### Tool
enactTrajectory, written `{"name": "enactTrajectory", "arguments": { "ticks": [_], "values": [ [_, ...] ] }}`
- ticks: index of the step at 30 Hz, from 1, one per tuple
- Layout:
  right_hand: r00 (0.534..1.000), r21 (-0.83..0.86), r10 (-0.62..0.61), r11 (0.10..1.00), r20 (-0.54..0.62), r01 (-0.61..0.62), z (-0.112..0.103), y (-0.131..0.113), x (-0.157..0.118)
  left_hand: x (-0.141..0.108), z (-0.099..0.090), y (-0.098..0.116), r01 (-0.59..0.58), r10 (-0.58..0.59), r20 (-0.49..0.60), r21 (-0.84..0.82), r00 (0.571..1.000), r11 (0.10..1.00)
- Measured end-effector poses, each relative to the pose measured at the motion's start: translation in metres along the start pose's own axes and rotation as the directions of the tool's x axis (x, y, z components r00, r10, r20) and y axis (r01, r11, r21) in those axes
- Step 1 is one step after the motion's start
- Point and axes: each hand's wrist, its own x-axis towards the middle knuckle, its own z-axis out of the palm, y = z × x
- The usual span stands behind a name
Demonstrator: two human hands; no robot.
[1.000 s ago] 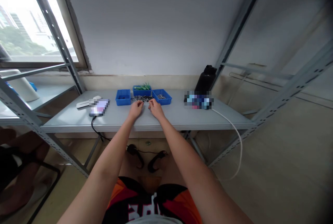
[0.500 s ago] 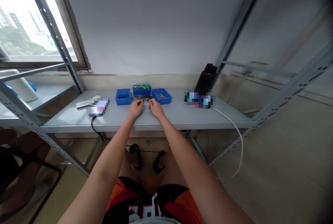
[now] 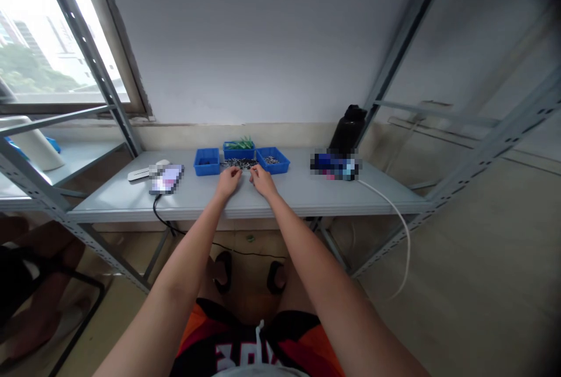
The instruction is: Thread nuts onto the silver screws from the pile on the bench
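Note:
A pile of small dark and silvery pieces [image 3: 239,163] lies on the grey shelf top between blue trays. My left hand [image 3: 229,181] is closed at the pile's near edge, fingertips pinched on something too small to make out. Just right of it, my right hand [image 3: 262,180] is closed too, and what its fingertips hold cannot be made out. The left blue tray [image 3: 207,170] has dark pieces in it, the right blue tray [image 3: 281,169] has small silvery pieces, and the back blue tray [image 3: 239,154] holds green strips.
A lit phone [image 3: 167,179] with a black cable and a white object [image 3: 139,174] lie left. At the right are a black bottle [image 3: 348,131] and a blurred-out device [image 3: 333,166] with a white cable [image 3: 401,222]. Metal posts frame both sides; a person's legs [image 3: 44,295] show lower left.
My feet have moved apart on the floor under the shelf. Both hands stay almost where they were, beside the pile.

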Motion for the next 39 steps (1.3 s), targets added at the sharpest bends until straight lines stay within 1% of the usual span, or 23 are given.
{"name": "enactTrajectory", "arguments": {
  "ticks": [5,9,12,15,20,22,24,26,28,30,32,35,39],
  "values": [
    [0.999,-0.036,0.0,0.999,0.042,0.002,-0.0003,0.0002,-0.0004,-0.0006,0.0,-0.0006,-0.003,0.001,-0.043,-0.033,0.999,0.999],
    [0.995,-0.098,-0.047,0.994,0.092,0.056,0.0013,0.0008,-0.0016,-0.001,0.0013,-0.0019,-0.018,0.014,-0.068,-0.067,0.998,0.998],
    [0.99,-0.154,-0.068,0.984,0.124,0.087,0.0022,0.0004,-0.0024,-0.0009,0.0022,-0.0032,-0.03,0.024,-0.06,-0.094,0.998,0.995],
    [0.987,-0.163,-0.079,0.981,0.142,0.102,0.0016,-0.0009,-0.0027,-0.0002,0.0024,-0.0042,-0.039,0.037,-0.023,-0.104,0.999,0.994],
    [0.988,-0.126,-0.07,0.988,0.135,0.087,-0.0008,-0.0037,-0.0039,0.0009,0.0023,-0.0051,-0.077,0.084,0.08,-0.082,0.993,0.994],
    [0.986,-0.133,-0.082,0.986,0.142,0.101,-0.0011,-0.0046,-0.0045,0.0007,0.0027,-0.0053,-0.08,0.085,0.073,-0.064,0.994,0.995],
    [0.986,-0.132,-0.088,0.985,0.142,0.107,-0.0011,-0.0051,-0.0048,0.0001,0.0034,-0.0058,-0.068,0.069,0.039,-0.041,0.997,0.997],
    [0.99,-0.107,-0.079,0.99,0.119,0.092,-0.001,-0.0053,-0.0048,-0.0003,0.0044,-0.0066,-0.043,0.044,0.008,-0.044,0.999,0.998],
    [0.994,-0.066,-0.071,0.995,0.078,0.077,-0.0009,-0.0052,-0.0045,-0.0003,0.0051,-0.0073,-0.01,0.012,0.017,-0.083,1.0,0.996],
    [0.996,-0.034,-0.081,0.996,0.042,0.083,-0.0009,-0.005,-0.0041,-0.0002,0.0051,-0.0075,0.007,0.0,0.059,-0.124,0.998,0.992],
    [0.995,-0.022,-0.098,0.995,0.026,0.099,-0.0009,-0.0047,-0.0038,-0.0002,0.0043,-0.007,-0.012,0.023,0.084,-0.129,0.996,0.992],
    [0.993,-0.026,-0.116,0.993,0.031,0.116,-0.0007,-0.0041,-0.0036,-0.0008,0.0022,-0.005,-0.065,0.073,0.077,-0.099,0.994,0.993],
    [0.995,-0.011,-0.095,0.995,0.041,0.096,-0.0005,-0.0035,-0.0032,-0.0016,0.0003,-0.0026,-0.058,0.062,0.057,-0.08,0.996,0.995]
  ]
}}
